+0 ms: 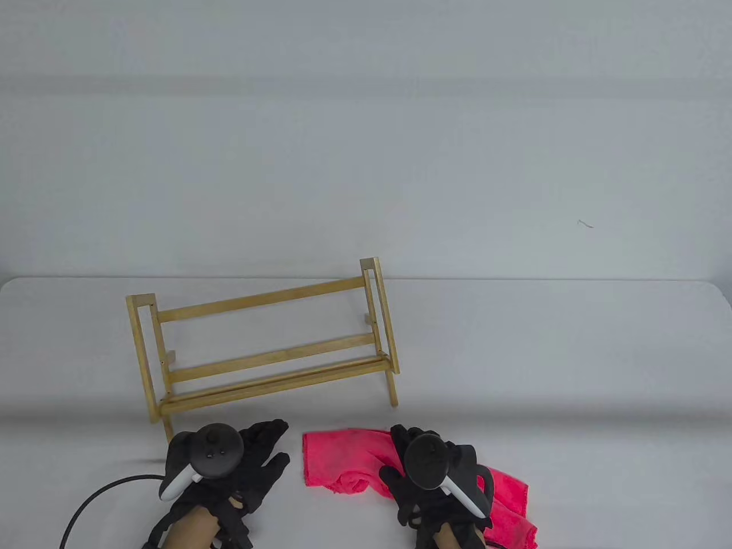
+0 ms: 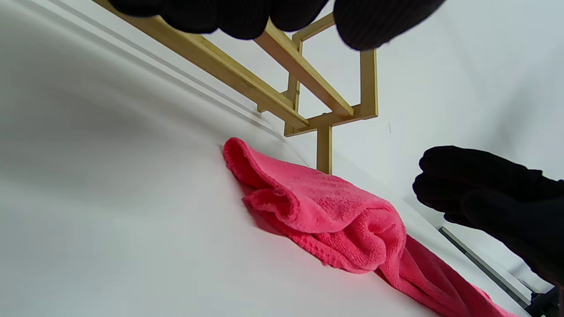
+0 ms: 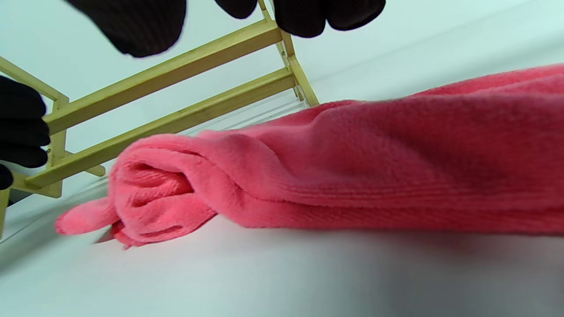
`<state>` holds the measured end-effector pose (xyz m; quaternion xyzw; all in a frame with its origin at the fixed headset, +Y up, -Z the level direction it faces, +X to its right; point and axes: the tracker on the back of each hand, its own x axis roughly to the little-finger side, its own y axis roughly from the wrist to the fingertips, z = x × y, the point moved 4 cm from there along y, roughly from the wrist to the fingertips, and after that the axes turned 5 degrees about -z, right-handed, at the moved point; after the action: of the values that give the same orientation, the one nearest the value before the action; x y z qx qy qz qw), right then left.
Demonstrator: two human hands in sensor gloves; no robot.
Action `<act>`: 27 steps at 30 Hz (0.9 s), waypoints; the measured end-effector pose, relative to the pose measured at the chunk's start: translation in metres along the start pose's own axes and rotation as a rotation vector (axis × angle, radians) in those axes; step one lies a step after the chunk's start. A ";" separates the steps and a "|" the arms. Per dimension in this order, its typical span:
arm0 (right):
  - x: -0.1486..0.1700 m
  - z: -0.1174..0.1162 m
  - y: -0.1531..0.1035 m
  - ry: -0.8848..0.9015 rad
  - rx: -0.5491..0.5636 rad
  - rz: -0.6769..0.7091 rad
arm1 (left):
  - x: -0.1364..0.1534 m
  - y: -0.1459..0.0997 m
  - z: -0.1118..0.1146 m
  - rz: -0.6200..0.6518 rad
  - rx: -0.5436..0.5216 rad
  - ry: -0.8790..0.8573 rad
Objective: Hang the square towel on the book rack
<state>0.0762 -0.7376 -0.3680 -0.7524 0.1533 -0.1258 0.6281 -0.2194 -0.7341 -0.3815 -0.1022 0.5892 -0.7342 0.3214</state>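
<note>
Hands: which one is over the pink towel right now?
The right hand is the one. It sits above the crumpled pink towel, covering its middle. The left hand is over bare table, beside the towel's left edge and in front of the wooden rack.

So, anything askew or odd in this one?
Only the towel: it lies crumpled and partly rolled on the table before the rack, not flat. The rack stands upright, angled to the table edge.

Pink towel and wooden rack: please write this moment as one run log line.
towel: crumpled on table, not hung | rack: bare, behind towel | left hand: beside towel, holding nothing | right hand: over towel, no grip visible
</note>
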 end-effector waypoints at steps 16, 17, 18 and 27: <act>0.008 0.005 -0.004 0.029 0.007 -0.011 | -0.005 -0.003 0.002 0.004 0.026 0.001; 0.008 0.005 -0.004 0.030 0.005 -0.012 | -0.005 -0.003 0.002 0.002 0.027 0.002; 0.008 0.005 -0.004 0.031 0.004 -0.012 | -0.004 -0.004 0.002 0.000 0.025 0.003; 0.009 0.006 -0.005 0.039 0.004 -0.006 | -0.005 -0.006 0.000 -0.001 0.019 -0.020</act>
<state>0.0871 -0.7344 -0.3638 -0.7492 0.1631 -0.1427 0.6260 -0.2181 -0.7303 -0.3747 -0.1066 0.5790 -0.7389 0.3277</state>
